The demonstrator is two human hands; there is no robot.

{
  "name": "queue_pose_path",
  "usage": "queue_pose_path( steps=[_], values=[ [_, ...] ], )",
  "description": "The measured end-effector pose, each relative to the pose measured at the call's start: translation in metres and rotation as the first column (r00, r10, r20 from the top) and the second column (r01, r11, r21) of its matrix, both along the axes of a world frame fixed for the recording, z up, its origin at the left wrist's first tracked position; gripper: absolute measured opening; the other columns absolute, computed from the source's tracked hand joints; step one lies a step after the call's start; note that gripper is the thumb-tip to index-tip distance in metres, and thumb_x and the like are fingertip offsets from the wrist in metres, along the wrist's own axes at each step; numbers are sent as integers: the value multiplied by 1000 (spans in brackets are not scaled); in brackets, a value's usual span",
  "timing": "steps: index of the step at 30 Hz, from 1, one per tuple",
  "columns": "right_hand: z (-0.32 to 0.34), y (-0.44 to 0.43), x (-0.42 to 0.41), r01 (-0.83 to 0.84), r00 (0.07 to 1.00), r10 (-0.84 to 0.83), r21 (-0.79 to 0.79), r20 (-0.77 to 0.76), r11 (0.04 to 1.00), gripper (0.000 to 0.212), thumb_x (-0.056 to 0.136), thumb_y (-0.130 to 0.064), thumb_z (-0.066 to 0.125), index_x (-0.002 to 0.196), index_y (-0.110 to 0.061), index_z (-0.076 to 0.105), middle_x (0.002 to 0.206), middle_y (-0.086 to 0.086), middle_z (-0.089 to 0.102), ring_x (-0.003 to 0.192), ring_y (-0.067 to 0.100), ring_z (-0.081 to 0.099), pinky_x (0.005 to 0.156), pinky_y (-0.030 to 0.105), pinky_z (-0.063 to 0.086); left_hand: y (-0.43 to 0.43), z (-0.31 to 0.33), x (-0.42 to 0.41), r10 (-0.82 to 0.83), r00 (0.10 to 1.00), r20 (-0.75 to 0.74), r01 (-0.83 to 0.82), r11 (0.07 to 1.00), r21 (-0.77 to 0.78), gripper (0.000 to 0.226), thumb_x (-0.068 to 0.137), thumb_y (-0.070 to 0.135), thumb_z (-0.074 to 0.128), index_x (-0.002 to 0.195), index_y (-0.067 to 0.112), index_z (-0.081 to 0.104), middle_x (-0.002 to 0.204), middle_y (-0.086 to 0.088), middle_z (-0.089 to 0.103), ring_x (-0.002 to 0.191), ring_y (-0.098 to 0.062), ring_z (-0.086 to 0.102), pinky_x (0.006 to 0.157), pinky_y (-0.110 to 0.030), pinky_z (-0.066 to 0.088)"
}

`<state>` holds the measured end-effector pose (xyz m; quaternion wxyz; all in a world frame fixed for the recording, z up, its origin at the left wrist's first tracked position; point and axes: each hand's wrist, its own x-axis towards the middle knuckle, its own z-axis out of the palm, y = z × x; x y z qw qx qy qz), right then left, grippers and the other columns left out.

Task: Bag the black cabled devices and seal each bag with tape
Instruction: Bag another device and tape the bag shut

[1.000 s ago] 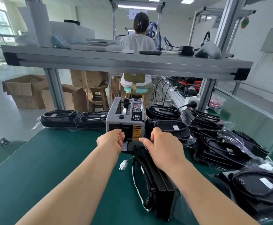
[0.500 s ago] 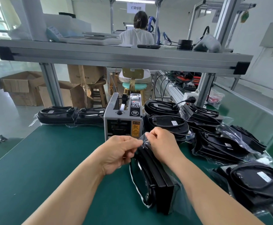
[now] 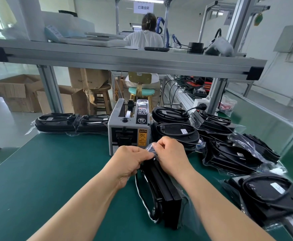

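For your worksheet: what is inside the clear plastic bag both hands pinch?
A black box-shaped device and its looped black cable. The left hand and right hand cover the clear plastic bag's mouth, hiding any tape.

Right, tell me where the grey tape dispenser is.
Head view, centre: the grey box-shaped tape dispenser stands on the green table just beyond the left hand and right hand, bagged black cabled devices to its left, stacked ones to its right.

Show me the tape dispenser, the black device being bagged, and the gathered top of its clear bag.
tape dispenser [image 3: 128,129], head view, on its front face.
black device [image 3: 167,193], head view, on its long upper edge.
clear bag [image 3: 150,147], head view, on the bunched top above the device.
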<state>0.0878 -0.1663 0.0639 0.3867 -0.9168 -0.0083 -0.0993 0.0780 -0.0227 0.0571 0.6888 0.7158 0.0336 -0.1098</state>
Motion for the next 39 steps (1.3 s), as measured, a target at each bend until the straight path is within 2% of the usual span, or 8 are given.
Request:
queue_pose_path(
  steps=[7,16,22,25,27,31,36,39],
  values=[
    [0,1,0,0,1000,0,-9,7,1000,22,99,-28,54,81,-16,60,83,-2,63,86,21,59,73,32,40,-5,-2,-1,59,997,52,-60,998,20,30,80,14,78,51,20,70,42,8,44,36,-5,31,36,-16,26],
    [-1,1,1,0,1000,0,1,7,1000,21,99,-30,55,82,-17,59,80,-5,61,84,19,57,72,31,37,-8,-3,-6,109,985,135,-113,993,28,22,82,8,76,63,9,65,37,12,49,29,2,39,33,-9,30],
    [-2,1,1,-4,1000,4,-2,18,1000,21,99,-30,55,83,-17,60,80,-5,61,86,19,58,72,31,37,-8,-9,-5,150,968,200,-178,976,125,12,77,18,80,75,15,69,60,7,60,57,-7,53,58,-22,47],
    [-3,2,2,-4,1000,4,-4,24,1000,22,99,-30,55,83,-16,61,80,-5,62,84,19,58,72,31,38,-11,-13,-5,204,970,135,-213,975,57,19,77,19,78,91,19,64,66,7,56,45,2,48,46,-15,40],
    [-3,2,1,-9,1000,9,-4,26,1000,22,99,-30,55,84,-15,62,79,-4,63,83,19,59,72,32,40,-15,-13,-4,242,966,87,-244,970,8,13,80,17,75,87,15,65,66,4,58,38,3,45,39,-12,36],
    [-4,4,2,-15,999,15,9,30,1000,23,99,-30,55,82,-16,61,77,-3,63,82,20,60,73,33,44,-16,-16,-1,288,956,62,-289,957,22,19,81,27,76,81,14,63,67,2,59,46,-5,46,39,-12,37],
    [-6,1,2,-7,999,8,-14,51,1000,23,99,-31,55,80,-18,58,78,-4,63,80,19,58,71,31,40,-15,-21,-12,229,973,11,-228,971,-71,38,75,29,84,103,18,61,79,4,67,45,3,55,41,-12,39],
    [-7,2,2,-16,999,16,-1,52,1000,26,99,-36,55,78,-22,56,75,-7,61,79,18,58,70,31,39,-15,-17,-15,249,968,-13,-249,963,-104,39,75,26,84,106,20,60,87,4,67,56,3,63,41,-10,41]
  ],
)
